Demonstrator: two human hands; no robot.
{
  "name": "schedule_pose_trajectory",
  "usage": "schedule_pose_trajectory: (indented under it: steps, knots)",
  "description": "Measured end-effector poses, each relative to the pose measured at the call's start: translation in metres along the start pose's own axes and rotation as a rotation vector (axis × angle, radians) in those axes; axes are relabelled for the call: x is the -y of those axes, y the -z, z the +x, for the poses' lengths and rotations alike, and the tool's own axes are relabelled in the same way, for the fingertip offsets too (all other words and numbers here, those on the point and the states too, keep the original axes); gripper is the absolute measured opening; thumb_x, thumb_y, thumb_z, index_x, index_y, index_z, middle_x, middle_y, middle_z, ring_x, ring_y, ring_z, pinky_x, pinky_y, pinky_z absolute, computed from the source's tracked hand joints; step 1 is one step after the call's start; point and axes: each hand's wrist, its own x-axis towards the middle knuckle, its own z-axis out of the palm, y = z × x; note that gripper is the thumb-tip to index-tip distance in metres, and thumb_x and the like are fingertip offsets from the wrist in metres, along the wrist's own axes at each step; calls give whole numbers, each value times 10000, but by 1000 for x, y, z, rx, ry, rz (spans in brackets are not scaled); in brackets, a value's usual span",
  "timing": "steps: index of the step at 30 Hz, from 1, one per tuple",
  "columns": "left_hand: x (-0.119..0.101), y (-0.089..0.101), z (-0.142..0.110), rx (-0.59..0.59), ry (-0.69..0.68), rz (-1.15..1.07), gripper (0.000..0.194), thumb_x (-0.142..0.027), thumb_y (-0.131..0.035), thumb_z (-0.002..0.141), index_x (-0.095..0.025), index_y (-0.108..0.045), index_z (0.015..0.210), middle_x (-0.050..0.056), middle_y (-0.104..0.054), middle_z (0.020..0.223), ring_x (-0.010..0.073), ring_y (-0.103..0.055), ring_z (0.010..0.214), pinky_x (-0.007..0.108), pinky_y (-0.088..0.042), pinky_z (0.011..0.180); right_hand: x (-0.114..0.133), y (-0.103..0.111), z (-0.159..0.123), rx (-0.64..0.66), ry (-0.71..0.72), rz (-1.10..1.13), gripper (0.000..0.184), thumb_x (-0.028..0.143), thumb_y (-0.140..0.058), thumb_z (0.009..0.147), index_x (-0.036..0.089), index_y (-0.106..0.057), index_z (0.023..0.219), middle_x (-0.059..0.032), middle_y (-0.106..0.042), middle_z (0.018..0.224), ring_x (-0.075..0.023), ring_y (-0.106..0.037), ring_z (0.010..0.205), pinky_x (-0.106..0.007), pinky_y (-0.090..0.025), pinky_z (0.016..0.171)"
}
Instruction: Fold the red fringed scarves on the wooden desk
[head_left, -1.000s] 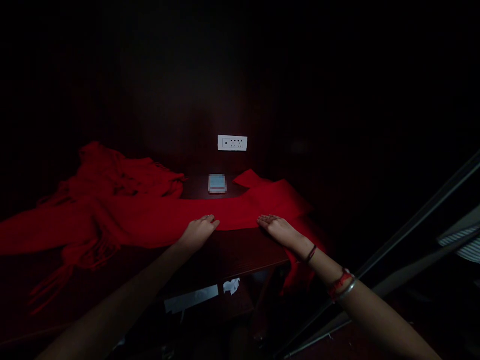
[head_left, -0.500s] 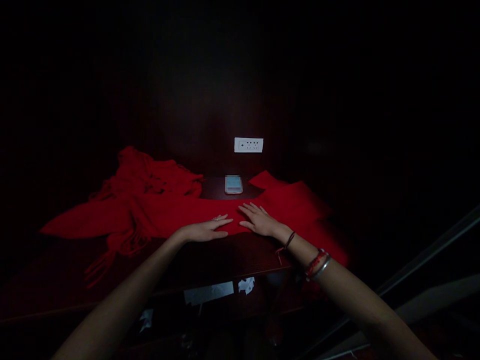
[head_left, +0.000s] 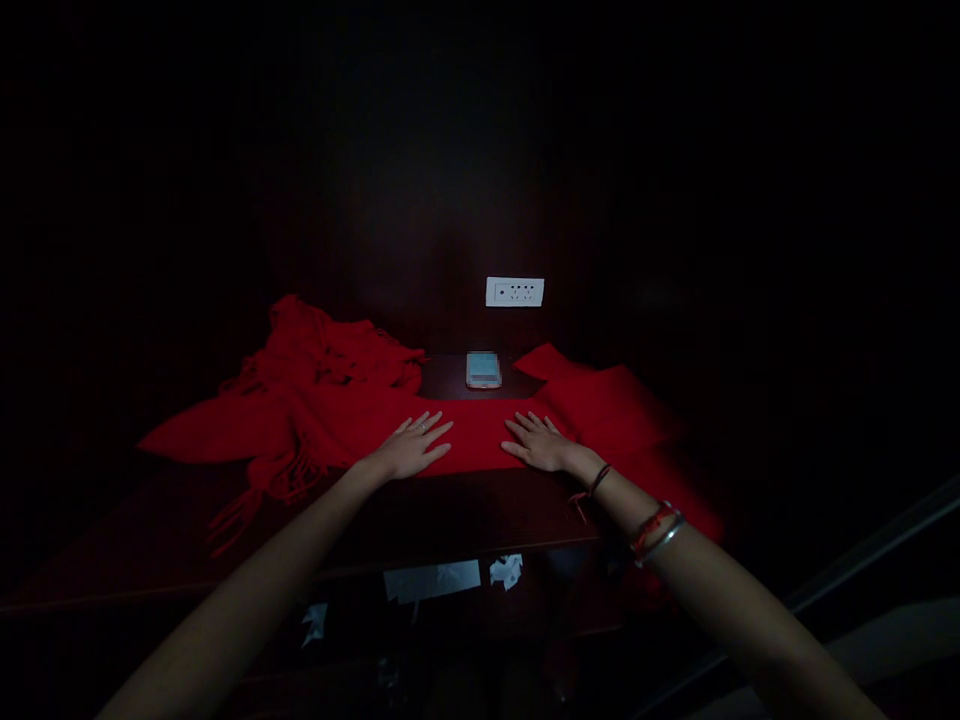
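Note:
A red fringed scarf (head_left: 477,432) stretches across a dark wooden surface, with a flat folded strip in the middle. My left hand (head_left: 409,446) lies open on the left part of this strip, fingers spread and a ring on one finger. On the strip's right part rests my right hand (head_left: 536,442), also open with fingers apart; cords and a bangle circle that wrist. Bunched red cloth with tassels (head_left: 330,350) is heaped to the left. Wider folds of red cloth (head_left: 615,405) spread to the right and run down behind my right forearm.
Behind the strip lies a phone (head_left: 484,370) with a lit screen. A white wall socket (head_left: 514,292) is on the dark back panel. Below the front edge (head_left: 480,550) are a pale flat piece (head_left: 433,581) and crumpled white paper (head_left: 507,571). The surroundings are very dark.
My left hand has shifted away from my right hand and spread its fingers, widening the gap between them. The whole view has moved slightly, so things appear further right.

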Motion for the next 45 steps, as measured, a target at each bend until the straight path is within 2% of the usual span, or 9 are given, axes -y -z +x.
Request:
schedule_pose_trajectory:
  steps: [4,11,16,18,21,24,31,39,45]
  knots:
    - [3,4,4,-91,-27,27,556,-533,-208,802,-245,-250,1276,57,-108,1368,217,-56,1240,389,-97,982,19,5,25,-168,23,17,690,616,-119,753,213,-147,1312,-56,-64,1377,-266,8,1236,-478,-46,965]
    - [25,-1,-4,-10,59,15,583,-563,-228,782,-264,-224,1282,49,-158,1356,236,-108,1232,396,-127,975,9,-14,50,0,-130,48,648,642,-90,733,324,-122,1297,8,-61,1380,-314,2,1224,-514,-21,948]
    - [24,3,-13,-45,41,47,544,-505,-232,812,-218,-267,1273,82,-194,1348,245,-119,1229,400,-140,970,5,-10,48,-5,-199,15,664,615,-151,751,249,-165,1305,-74,-99,1372,-338,-50,1215,-476,-77,959]
    - [19,10,-22,-109,-49,67,509,-474,-248,822,-202,-330,1244,82,-236,1334,231,-163,1220,376,-163,970,14,-5,44,-109,-126,-6,649,578,-186,771,199,-220,1296,-114,-161,1354,-330,-97,1213,-462,-106,960]
    - [16,24,-48,-172,-244,99,466,-477,-340,795,-234,-403,1187,54,-360,1253,193,-320,1140,312,-252,935,31,0,31,-248,157,-19,617,523,-243,793,135,-284,1270,-140,-247,1320,-260,-163,1215,-391,-151,975]
    - [24,33,-76,-161,-284,162,400,-409,-402,787,-255,-429,1154,39,-454,1133,170,-439,1012,287,-327,872,42,-5,16,-182,400,-19,579,490,-268,805,133,-308,1259,-124,-307,1295,-213,-226,1201,-353,-193,974]
    - [48,30,-93,-100,-225,263,384,-81,-346,776,-230,-456,1113,33,-504,1079,132,-499,926,222,-395,747,36,-24,4,-277,433,-10,487,443,-256,829,183,-372,1223,-91,-359,1269,-222,-282,1175,-407,-222,954]
    - [36,33,-86,-238,-167,386,255,-122,-337,811,-198,-514,978,41,-544,886,139,-513,806,225,-397,663,70,-8,0,-448,625,-82,401,392,-426,782,139,-494,1085,-81,-551,1029,-177,-463,972,-311,-339,856]
    - [38,29,-94,-236,-185,451,194,-100,-362,787,-179,-527,853,40,-514,813,154,-487,794,232,-394,649,86,-14,6,-356,644,-237,170,166,-412,800,154,-572,855,-45,-595,817,-135,-522,776,-244,-383,719]
